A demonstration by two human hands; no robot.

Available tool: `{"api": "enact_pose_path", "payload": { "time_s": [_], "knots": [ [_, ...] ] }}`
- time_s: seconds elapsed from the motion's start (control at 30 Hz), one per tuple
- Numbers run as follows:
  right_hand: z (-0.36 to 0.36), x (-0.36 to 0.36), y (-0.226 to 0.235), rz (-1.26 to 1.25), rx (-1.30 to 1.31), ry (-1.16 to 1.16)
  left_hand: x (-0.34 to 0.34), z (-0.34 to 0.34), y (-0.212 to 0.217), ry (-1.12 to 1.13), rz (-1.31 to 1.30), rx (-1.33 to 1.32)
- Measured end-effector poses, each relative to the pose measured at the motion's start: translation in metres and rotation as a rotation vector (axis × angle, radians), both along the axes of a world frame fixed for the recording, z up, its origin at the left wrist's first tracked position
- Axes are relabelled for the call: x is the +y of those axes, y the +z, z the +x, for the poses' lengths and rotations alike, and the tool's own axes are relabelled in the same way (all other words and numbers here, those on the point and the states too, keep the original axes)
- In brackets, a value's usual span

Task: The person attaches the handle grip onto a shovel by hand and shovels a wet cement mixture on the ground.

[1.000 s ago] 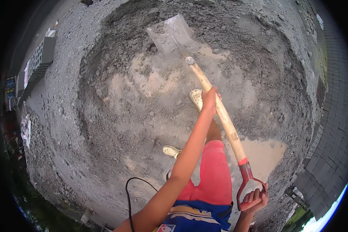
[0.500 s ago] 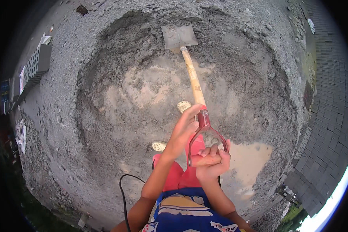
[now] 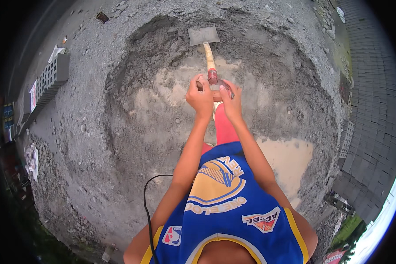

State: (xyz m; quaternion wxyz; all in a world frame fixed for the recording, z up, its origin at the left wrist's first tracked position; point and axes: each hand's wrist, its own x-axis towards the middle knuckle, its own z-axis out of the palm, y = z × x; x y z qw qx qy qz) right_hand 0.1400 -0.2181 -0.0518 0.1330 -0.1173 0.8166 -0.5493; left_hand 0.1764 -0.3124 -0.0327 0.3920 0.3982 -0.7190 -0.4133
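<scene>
A shovel stands nearly upright in front of me, its grey metal blade (image 3: 203,35) resting on a ring-shaped heap of grey sand and gravel (image 3: 149,53). Its pale wooden shaft (image 3: 209,56) ends in a red grip (image 3: 213,77). My left hand (image 3: 199,94) and my right hand (image 3: 230,97) are both closed on that grip, side by side, arms stretched forward. Wet tan-grey mix (image 3: 163,101) fills the middle of the ring below the hands.
A tan puddle (image 3: 286,158) lies at the right inside the ring. A hollow concrete block (image 3: 53,75) sits at the left, a brick scrap (image 3: 102,17) at the top. Paved blocks (image 3: 374,88) run along the right. A black cable (image 3: 147,211) hangs by my shirt.
The shovel has swung from slanting to my right to standing straight ahead. My left hand slid up the shaft and now joins my right hand on the red grip.
</scene>
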Motion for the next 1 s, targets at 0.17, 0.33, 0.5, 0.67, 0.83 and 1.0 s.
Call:
{"api": "enact_pose_path", "payload": {
  "time_s": [0.17, 0.33, 0.5, 0.67, 0.83, 1.0],
  "knots": [
    [-0.03, -0.013, 0.01, -0.185, 0.094, 0.19, -0.015, -0.015, 0.021, 0.032, 0.054, -0.005],
    [-0.08, -0.056, 0.037, -0.291, 0.331, 0.422, -0.054, -0.037, 0.042, 0.147, 0.158, 0.108],
    [-0.114, -0.12, 0.068, -0.469, 0.355, 0.511, -0.101, -0.052, 0.057, 0.296, 0.656, 0.565],
    [-0.149, -0.16, 0.15, -0.508, 0.271, 0.367, -0.115, -0.058, 0.023, -0.005, 1.67, 0.579],
    [-0.135, -0.161, 0.214, -0.613, 0.097, 0.406, -0.121, -0.111, 0.029, -0.266, 2.006, 0.98],
    [-0.133, -0.147, 0.251, -0.633, -0.014, 0.241, -0.124, -0.13, -0.029, -0.425, 1.943, 0.511]
  ]
}}
